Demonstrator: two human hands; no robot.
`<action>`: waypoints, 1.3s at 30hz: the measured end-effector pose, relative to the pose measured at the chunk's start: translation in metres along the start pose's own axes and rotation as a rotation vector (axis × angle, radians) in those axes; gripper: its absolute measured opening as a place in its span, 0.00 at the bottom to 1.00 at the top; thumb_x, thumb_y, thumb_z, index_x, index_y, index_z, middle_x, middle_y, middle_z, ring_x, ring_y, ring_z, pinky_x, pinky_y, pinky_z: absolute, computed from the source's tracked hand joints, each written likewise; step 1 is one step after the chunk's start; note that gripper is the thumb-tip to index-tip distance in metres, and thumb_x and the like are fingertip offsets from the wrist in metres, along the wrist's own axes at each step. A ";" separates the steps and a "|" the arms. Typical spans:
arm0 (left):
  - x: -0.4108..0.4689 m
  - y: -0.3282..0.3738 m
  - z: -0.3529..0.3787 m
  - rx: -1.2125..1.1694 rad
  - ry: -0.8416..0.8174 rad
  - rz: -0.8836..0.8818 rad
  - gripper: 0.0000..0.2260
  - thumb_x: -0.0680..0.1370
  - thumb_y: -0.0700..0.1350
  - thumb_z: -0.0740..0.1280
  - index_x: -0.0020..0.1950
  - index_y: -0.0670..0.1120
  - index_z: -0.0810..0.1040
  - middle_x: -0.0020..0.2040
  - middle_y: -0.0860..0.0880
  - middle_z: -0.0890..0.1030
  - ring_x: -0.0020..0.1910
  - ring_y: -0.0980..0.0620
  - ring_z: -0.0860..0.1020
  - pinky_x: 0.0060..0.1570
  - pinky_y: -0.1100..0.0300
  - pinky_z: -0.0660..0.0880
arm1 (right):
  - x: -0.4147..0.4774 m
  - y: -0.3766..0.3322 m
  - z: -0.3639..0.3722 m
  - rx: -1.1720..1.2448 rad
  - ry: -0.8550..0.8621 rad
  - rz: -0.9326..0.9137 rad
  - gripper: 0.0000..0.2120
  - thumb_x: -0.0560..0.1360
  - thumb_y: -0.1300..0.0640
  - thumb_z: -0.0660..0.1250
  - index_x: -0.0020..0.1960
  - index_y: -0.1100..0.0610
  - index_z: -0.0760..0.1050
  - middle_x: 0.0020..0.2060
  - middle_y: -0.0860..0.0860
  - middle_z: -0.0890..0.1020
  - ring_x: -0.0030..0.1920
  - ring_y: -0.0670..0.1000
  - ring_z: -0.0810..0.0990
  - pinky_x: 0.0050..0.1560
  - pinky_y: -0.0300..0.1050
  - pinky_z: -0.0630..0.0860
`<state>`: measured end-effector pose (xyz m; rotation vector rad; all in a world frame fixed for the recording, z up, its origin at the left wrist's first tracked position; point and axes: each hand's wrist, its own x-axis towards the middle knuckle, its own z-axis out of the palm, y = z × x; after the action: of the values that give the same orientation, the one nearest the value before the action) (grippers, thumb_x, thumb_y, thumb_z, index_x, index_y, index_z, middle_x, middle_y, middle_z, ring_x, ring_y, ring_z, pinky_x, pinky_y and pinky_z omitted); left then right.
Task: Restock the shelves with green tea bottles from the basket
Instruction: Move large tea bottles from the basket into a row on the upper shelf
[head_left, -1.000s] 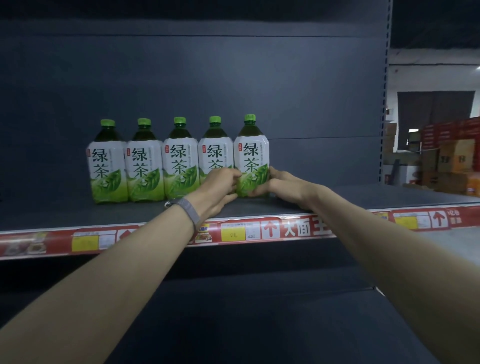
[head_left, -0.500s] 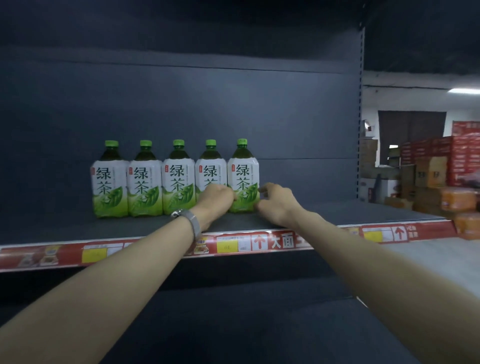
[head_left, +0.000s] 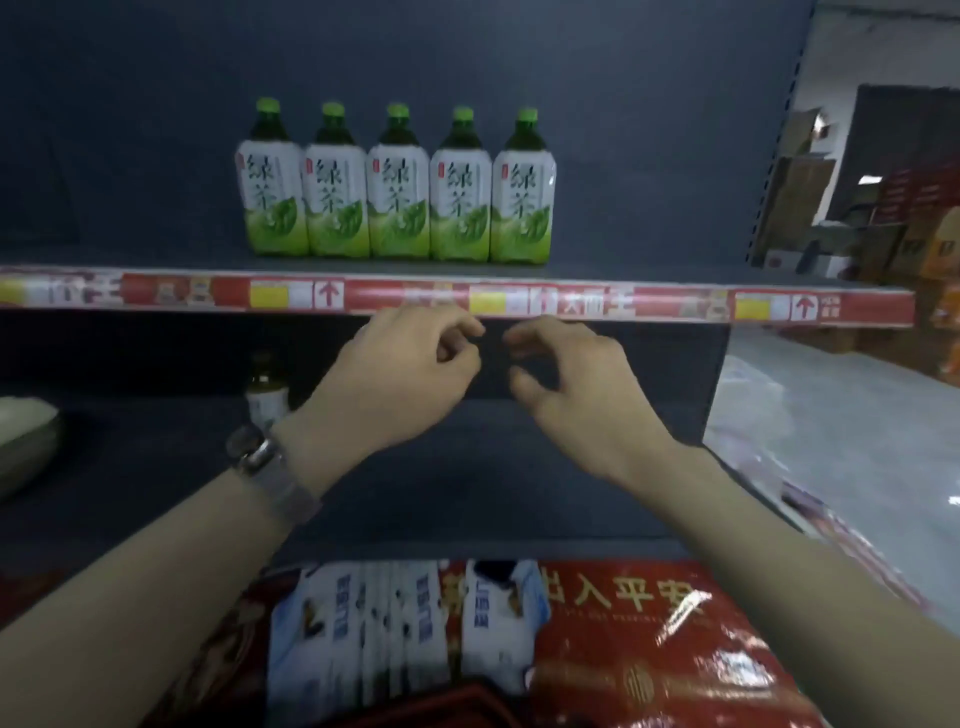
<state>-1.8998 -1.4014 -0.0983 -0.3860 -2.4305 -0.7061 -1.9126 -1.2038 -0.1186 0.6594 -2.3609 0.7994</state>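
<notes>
Several green tea bottles (head_left: 397, 187) with green caps and white-green labels stand upright in a tight row on the dark shelf (head_left: 649, 278). The rightmost bottle (head_left: 522, 192) stands free, touched by nobody. My left hand (head_left: 400, 374) and my right hand (head_left: 571, 379) hang side by side below the shelf's red price strip, fingers loosely curled, holding nothing. A grey watch sits on my left wrist. One small bottle (head_left: 266, 387) stands on the lower shelf, behind my left wrist. A red basket rim (head_left: 457, 704) shows at the bottom edge.
The lower shelf (head_left: 467, 493) runs under my hands. Blue-white cartons (head_left: 395, 629) and a red shiny pack (head_left: 675, 649) lie below it. A pale object (head_left: 26, 431) sits at the far left. Stacked cardboard boxes (head_left: 883, 218) fill the room at the right.
Both hands have let go of the rightmost bottle and dropped below the shelf edge. The view has tilted down, so the lower shelf and the goods beneath it now show.
</notes>
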 end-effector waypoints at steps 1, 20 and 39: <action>-0.021 -0.006 0.005 0.059 -0.041 -0.025 0.17 0.77 0.58 0.63 0.62 0.59 0.82 0.51 0.61 0.83 0.54 0.55 0.82 0.58 0.50 0.80 | -0.019 0.001 0.008 -0.057 -0.061 -0.002 0.19 0.77 0.48 0.67 0.67 0.50 0.79 0.61 0.46 0.83 0.65 0.50 0.78 0.64 0.50 0.76; -0.341 -0.118 0.163 0.192 -0.830 -0.711 0.15 0.80 0.55 0.64 0.65 0.56 0.80 0.64 0.45 0.80 0.63 0.41 0.80 0.61 0.50 0.78 | -0.271 0.042 0.218 -0.098 -1.061 0.394 0.24 0.77 0.43 0.66 0.71 0.50 0.75 0.67 0.58 0.80 0.68 0.63 0.79 0.66 0.54 0.78; -0.344 -0.137 0.276 -0.206 -0.734 -1.244 0.39 0.82 0.62 0.65 0.84 0.42 0.56 0.79 0.42 0.68 0.62 0.40 0.82 0.47 0.50 0.85 | -0.338 0.082 0.279 -0.118 -1.373 0.475 0.29 0.79 0.53 0.71 0.78 0.60 0.70 0.74 0.62 0.74 0.72 0.61 0.75 0.65 0.46 0.74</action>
<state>-1.8065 -1.3967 -0.5502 1.1111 -3.1441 -1.5012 -1.8126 -1.2400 -0.5514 0.7077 -3.8759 0.3486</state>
